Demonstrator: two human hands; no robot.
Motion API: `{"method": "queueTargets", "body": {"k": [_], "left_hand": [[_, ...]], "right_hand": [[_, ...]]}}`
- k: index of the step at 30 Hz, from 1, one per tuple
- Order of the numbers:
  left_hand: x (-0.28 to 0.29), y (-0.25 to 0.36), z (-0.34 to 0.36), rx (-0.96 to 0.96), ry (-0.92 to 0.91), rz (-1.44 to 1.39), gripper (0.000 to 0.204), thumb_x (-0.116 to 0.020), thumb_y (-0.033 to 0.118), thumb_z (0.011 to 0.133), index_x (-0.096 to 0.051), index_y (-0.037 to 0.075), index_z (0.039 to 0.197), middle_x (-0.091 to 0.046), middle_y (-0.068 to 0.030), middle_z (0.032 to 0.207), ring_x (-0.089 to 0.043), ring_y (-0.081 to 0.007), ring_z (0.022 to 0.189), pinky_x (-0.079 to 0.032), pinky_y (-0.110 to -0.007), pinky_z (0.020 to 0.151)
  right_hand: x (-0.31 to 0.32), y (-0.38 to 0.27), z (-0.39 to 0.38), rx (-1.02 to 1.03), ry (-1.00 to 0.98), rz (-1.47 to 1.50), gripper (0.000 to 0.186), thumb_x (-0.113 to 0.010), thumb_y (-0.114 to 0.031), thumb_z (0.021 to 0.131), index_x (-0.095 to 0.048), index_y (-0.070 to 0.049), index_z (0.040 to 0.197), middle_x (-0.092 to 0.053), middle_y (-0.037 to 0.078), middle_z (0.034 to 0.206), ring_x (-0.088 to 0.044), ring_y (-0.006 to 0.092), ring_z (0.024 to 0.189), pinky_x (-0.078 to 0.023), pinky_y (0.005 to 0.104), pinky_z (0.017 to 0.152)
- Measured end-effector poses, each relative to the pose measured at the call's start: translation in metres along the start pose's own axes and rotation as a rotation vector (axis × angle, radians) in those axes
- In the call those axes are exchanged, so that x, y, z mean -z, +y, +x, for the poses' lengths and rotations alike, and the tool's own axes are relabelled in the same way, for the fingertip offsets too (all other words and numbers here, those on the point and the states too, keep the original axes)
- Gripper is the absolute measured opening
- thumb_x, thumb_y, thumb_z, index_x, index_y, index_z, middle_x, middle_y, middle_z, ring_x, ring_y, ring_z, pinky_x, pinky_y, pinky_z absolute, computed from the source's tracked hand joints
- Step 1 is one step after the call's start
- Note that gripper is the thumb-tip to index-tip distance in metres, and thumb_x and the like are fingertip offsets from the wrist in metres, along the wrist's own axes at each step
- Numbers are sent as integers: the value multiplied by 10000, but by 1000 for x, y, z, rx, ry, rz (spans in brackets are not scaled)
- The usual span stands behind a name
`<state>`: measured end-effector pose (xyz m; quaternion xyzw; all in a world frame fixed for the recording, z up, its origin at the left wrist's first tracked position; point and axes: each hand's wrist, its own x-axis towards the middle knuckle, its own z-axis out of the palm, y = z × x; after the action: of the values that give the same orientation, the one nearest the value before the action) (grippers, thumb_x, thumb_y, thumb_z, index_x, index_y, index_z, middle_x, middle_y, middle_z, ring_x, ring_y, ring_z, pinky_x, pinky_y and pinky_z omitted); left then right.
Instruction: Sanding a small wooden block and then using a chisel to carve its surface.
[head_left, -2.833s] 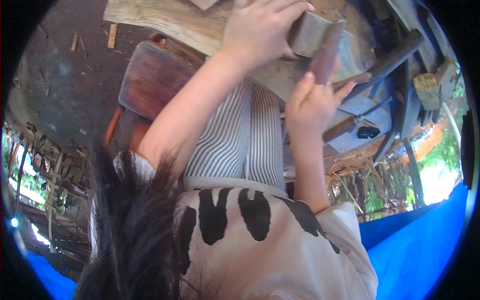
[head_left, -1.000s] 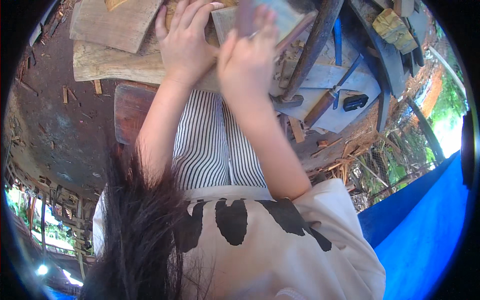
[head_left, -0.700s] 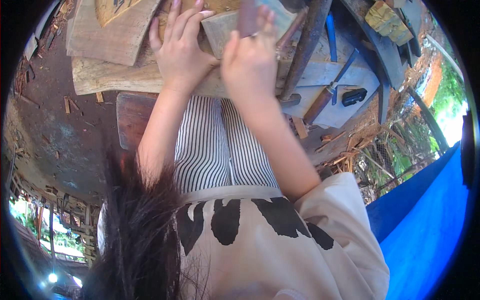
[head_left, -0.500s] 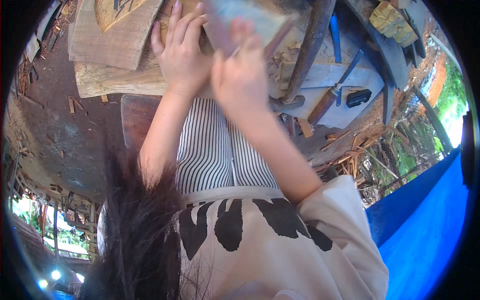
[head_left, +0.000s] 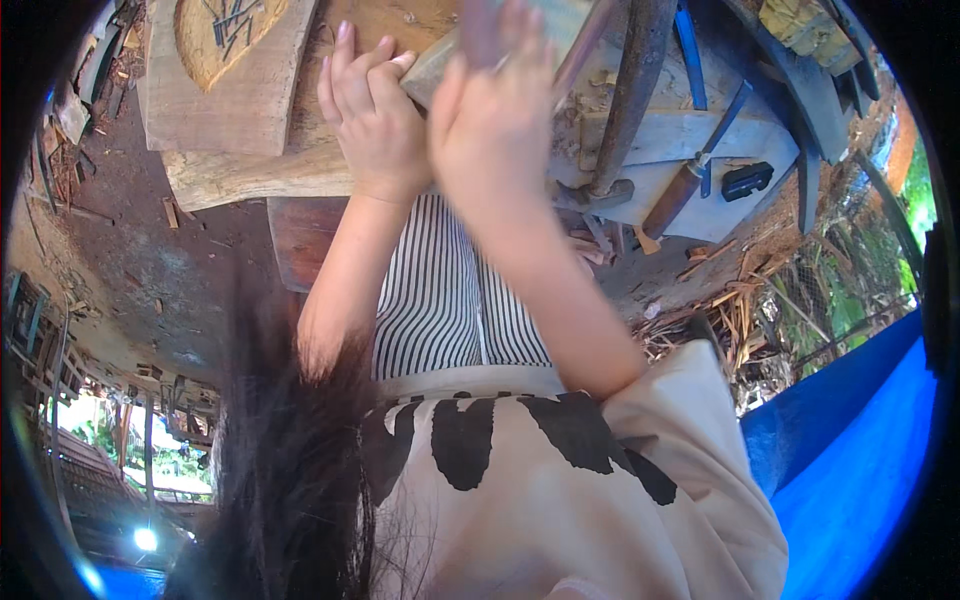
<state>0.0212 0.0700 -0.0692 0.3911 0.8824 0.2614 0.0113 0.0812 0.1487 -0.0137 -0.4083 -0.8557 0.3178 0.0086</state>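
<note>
My left hand (head_left: 375, 125) rests beside a pale flat wooden piece (head_left: 430, 75) on the work surface, its fingers slightly bent and apart. Close on its right, my right hand (head_left: 495, 135) is smeared by motion. A brownish bar-like thing (head_left: 480, 30) shows between its thumb and fingers, but its kind is too blurred to make out. Under the hands lies a thick wooden slab (head_left: 250, 180). A carved board (head_left: 220, 125) with a rounded hollow holds several dark nail-like pieces (head_left: 235, 25) to the left.
On the right lie a long-handled hammer (head_left: 632, 100), a wooden-handled tool with a blue shaft (head_left: 675, 200), a blue strip (head_left: 690, 55) and a small black object (head_left: 747, 180). A yellowish block (head_left: 810, 30) sits farther off. Wood scraps litter the ground; a blue tarp (head_left: 860, 450) hangs at right.
My view has shifted, so the bench things sit slightly lower and farther right. My right hand is still moving beside the left, its fingers now more stretched upward. The left hand stays nearly in place.
</note>
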Motion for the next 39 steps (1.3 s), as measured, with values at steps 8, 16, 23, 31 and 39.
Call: {"method": "queueTargets", "body": {"k": [8,16,23,31,39], "left_hand": [[-1,-3,-5,-40,18,5,332,-680,242,810,-573,61,1068,-526,-91,1168,-459,-310,1249,-318,-457,1052],[-8,-16,-20,59,-53,-20,432,-704,240,764,-536,44,1111,-493,-84,1149,-481,-290,1153,-334,-439,989],[-3,-24,-23,-128,-23,-44,511,-730,195,783,-498,-6,1192,-449,-145,1204,-412,-310,1186,-344,-439,987],[2,-13,-11,-89,54,-136,870,-903,424,557,-478,7,1192,-445,-142,1206,-420,-320,1184,-344,-445,990],[47,12,5,283,-344,-292,775,-881,353,657,-465,-47,1174,-506,-181,1150,-478,-292,1132,-416,-405,951]], "right_hand": [[20,-7,21,177,42,-112,309,-497,-135,946,-593,158,972,-439,358,1393,-399,459,1349,-323,523,1120],[21,-21,-7,254,-28,42,281,-563,-148,917,-620,91,780,-548,353,1264,-474,467,1284,-346,569,1091],[16,-26,-12,258,14,-71,272,-560,-113,922,-575,72,724,-595,372,1111,-533,476,1213,-378,563,1070],[55,11,32,-264,-137,160,380,-514,-208,990,-578,35,705,-618,168,751,-590,278,746,-476,405,697],[76,26,-14,-337,188,747,449,-460,-245,1046,-440,-38,648,-380,-68,575,-309,31,560,-238,263,487]]}}
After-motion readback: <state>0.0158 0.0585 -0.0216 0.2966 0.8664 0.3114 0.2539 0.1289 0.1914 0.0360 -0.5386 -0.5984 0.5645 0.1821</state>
